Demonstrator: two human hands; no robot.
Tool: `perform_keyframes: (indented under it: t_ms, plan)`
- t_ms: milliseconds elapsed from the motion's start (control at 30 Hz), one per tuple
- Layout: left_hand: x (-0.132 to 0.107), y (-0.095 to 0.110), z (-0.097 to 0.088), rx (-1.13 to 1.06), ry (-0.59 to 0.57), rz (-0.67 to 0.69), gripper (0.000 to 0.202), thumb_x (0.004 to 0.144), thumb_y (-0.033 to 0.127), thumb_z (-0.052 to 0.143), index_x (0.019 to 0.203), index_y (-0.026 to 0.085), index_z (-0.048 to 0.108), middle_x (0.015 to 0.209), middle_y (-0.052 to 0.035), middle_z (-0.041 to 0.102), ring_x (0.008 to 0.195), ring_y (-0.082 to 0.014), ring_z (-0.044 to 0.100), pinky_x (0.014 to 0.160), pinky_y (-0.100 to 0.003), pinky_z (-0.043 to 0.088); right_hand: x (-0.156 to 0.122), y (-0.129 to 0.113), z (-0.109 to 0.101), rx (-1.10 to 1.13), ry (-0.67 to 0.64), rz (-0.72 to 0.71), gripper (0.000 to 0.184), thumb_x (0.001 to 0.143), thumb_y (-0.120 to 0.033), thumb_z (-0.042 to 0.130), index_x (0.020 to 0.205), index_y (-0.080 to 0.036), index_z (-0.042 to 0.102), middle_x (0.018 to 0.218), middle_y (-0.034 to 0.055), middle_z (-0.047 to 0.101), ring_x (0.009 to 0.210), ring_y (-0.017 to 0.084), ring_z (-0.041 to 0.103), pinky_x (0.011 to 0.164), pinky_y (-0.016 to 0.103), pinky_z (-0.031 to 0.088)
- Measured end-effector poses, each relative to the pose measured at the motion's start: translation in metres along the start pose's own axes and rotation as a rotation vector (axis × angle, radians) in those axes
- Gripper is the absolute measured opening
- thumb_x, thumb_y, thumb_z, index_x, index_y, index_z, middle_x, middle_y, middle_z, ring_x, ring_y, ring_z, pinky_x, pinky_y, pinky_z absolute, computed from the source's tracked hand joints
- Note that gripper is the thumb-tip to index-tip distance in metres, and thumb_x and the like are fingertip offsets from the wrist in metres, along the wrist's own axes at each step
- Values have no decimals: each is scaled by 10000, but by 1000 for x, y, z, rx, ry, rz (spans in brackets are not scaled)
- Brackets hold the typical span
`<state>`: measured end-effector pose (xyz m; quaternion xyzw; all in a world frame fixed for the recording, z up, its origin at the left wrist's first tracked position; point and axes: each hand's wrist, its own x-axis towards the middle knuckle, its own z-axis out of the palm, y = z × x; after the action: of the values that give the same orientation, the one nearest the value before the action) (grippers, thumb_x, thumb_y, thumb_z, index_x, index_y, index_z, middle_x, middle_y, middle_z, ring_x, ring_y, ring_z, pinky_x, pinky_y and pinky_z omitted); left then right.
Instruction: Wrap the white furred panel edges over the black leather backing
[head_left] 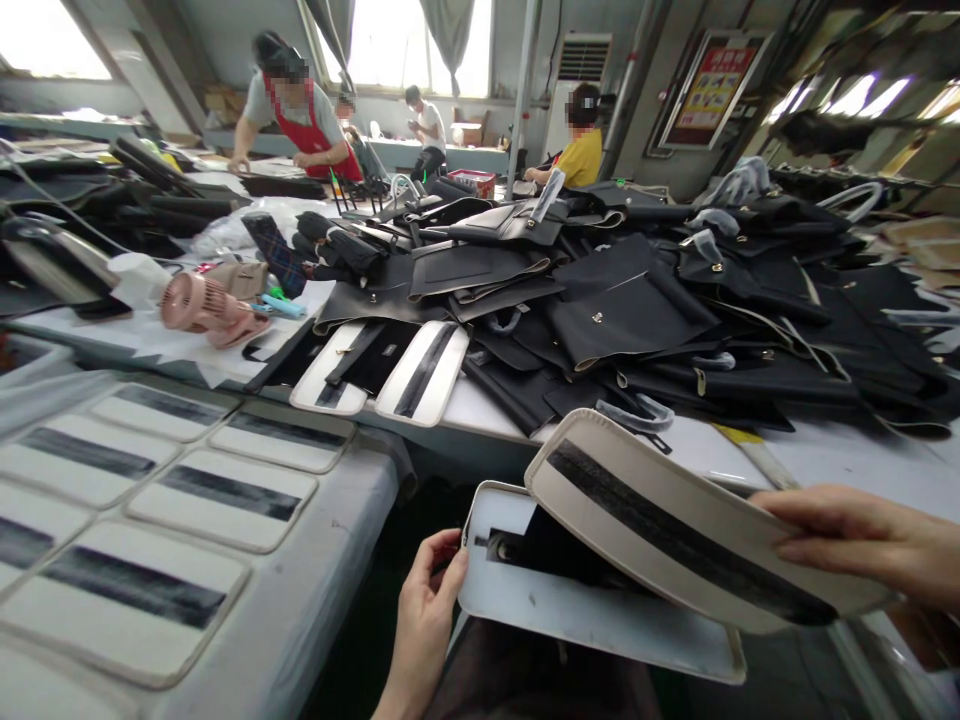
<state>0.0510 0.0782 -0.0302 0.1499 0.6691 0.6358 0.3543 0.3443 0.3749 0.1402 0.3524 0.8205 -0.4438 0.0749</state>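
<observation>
The left hand (pixel 427 605), angled up from below, pinches the left edge of a pale, rounded rectangular panel (pixel 585 610) between thumb and fingers. From the panel's right, the right hand (pixel 862 540) pinches a curved, cream, black-striped flap (pixel 720 515) tilted over it. Beyond the panel: heaped black leather-like bags (pixel 630 300), then a red-and-yellow framed poster (pixel 712 90), its writing unreadable.
</observation>
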Motion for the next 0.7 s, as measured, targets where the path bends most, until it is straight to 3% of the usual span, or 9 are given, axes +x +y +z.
perform_keyframes:
  t_ms: [100, 200, 300, 467, 700]
  plan:
    - [-2, 0, 0, -5, -9, -19, 445, 842, 551, 643, 1124, 208, 616, 1143, -77, 668, 1121, -255, 596, 858, -290, 507, 2, -13, 2, 19, -173, 0, 329, 849, -495, 660, 1146, -369, 722, 1177, 44, 707, 1071, 291, 653, 927, 342, 560]
    - [-3, 1, -1, -8, -2, -23, 433, 843, 548, 644, 1114, 211, 617, 1124, -70, 672, 1101, -245, 601, 852, -281, 507, 15, -34, 9, -52, -261, -38, 312, 883, -463, 624, 1140, -315, 722, 1190, 38, 688, 1117, 283, 609, 973, 335, 507]
    - [-2, 2, 0, -10, -3, -27, 430, 843, 546, 647, 1109, 209, 612, 1117, -68, 670, 1076, -239, 605, 847, -283, 503, 38, -44, 16, 15, -384, -45, 286, 871, -377, 629, 1093, -220, 720, 1095, 40, 699, 1036, 248, 625, 903, 307, 502]
    - [-4, 6, -3, 3, -2, -20, 434, 856, 543, 632, 1112, 195, 604, 1108, -73, 668, 1049, -240, 613, 880, -304, 481, 75, -32, 25, 378, -614, -17, 344, 810, -274, 651, 1122, -131, 671, 1086, 73, 712, 933, 233, 679, 826, 324, 531]
    - [-5, 6, -13, 47, 22, -41, 497, 800, 567, 681, 1104, 179, 614, 1089, -85, 678, 1044, -274, 630, 893, -334, 487, 103, -30, 45, 375, -718, 20, 421, 690, -193, 694, 1103, -116, 692, 958, 45, 743, 840, 193, 703, 796, 298, 551]
